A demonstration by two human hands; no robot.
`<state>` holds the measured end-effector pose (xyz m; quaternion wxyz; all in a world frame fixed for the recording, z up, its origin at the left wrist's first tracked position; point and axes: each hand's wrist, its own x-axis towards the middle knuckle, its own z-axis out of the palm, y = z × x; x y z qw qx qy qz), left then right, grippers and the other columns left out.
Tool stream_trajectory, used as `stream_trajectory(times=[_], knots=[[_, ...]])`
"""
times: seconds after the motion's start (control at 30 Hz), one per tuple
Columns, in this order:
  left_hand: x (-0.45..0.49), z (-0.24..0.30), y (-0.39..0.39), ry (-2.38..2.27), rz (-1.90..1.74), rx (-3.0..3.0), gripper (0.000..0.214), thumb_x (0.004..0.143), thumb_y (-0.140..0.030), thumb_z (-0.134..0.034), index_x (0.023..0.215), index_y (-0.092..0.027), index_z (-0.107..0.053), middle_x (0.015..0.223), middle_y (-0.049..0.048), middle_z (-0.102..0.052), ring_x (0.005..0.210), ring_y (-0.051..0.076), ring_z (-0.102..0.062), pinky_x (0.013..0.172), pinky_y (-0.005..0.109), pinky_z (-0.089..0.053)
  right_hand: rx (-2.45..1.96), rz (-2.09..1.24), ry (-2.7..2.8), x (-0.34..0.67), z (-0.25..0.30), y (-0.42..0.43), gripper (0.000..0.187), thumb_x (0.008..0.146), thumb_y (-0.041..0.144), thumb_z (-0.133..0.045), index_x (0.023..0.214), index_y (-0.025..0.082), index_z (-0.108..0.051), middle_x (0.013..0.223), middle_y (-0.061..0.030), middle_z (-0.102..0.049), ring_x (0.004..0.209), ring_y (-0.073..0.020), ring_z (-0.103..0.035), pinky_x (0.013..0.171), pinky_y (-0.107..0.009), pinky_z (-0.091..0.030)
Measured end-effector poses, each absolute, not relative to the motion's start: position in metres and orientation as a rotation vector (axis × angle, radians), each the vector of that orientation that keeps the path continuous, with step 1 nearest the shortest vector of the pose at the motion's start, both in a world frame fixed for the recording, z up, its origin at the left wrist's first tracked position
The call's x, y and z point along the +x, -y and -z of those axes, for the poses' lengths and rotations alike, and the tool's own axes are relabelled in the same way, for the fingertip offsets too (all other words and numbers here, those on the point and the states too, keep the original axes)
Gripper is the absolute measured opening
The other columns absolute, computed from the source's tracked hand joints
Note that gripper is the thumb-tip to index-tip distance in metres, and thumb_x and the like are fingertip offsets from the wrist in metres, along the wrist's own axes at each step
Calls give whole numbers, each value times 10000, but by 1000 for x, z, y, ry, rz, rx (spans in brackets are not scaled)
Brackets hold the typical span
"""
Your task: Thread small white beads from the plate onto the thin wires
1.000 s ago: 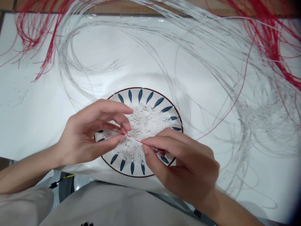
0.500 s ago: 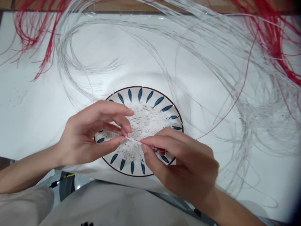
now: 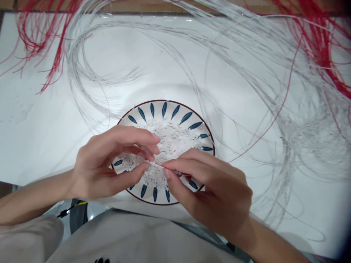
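Note:
A round white plate (image 3: 175, 103) with a dark red rim and blue petal marks lies under both hands, heaped with small white beads (image 3: 171, 140). My left hand (image 3: 109, 160) and my right hand (image 3: 211, 190) meet above the plate. Their fingertips pinch a thin red strand (image 3: 158, 164) between them. From my right hand, the strand appears to run out across the table to the upper right. Part of the plate and its beads is hidden under my hands.
Many long, fine grey strands (image 3: 109, 78) and bunches of red strands (image 3: 41, 40) sprawl across the white table (image 3: 33, 138). A wooden edge runs along the top. Grey cloth (image 3: 27, 237) and a black-and-yellow cable (image 3: 71, 209) lie below the table's front edge.
My left hand has dropped slightly lower and closer to my right hand. The gap between the fingertips on the red strand is narrower.

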<state>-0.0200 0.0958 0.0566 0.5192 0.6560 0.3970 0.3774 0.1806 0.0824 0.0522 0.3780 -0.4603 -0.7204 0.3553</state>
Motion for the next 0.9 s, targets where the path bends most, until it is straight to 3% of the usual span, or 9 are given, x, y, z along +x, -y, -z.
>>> stream_trajectory(times=[0.13, 0.27, 0.43, 0.67, 0.9], knots=[[-24, -56, -102, -991, -922, 1641, 590, 698, 2, -658, 1212, -275, -574, 1099, 32, -627, 945, 221, -646, 779, 386, -613, -1182, -863, 1815, 181, -52, -83, 143, 789, 82, -611, 819, 215, -653, 670, 6, -651, 566, -106, -591, 505, -214, -484], [-25, -56, -108, -1208, -861, 1916, 409, 769, -113, -648, 1116, -326, -608, 978, 9, -676, 823, 183, -662, 686, 327, -598, -1181, -838, 1801, 182, -51, -84, 159, 798, 74, -604, 825, 225, -644, 675, 3, -647, 579, -113, -597, 522, -226, -500], [-25, -54, -112, -1106, -754, 2451, 281, 783, -118, -641, 1042, -219, -600, 953, 42, -660, 856, 157, -634, 704, 273, -548, -1149, -816, 1788, 182, -49, -84, 165, 788, 61, -612, 826, 219, -639, 660, 2, -638, 561, -115, -584, 510, -236, -497], [-28, -49, -115, -1111, -415, 2623, 81, 768, -169, -616, 836, -191, -652, 945, 67, -647, 792, 200, -573, 690, 369, -452, -1153, -825, 1799, 182, -49, -83, 170, 786, 62, -619, 832, 225, -639, 665, 2, -640, 566, -119, -582, 510, -245, -499], [-24, -52, -113, -1078, -561, 2518, 80, 786, -127, -608, 786, -186, -662, 892, 61, -671, 796, 180, -631, 696, 328, -511, -1169, -840, 1796, 183, -49, -84, 174, 784, 64, -618, 822, 233, -639, 668, 4, -644, 560, -118, -580, 503, -246, -498]])
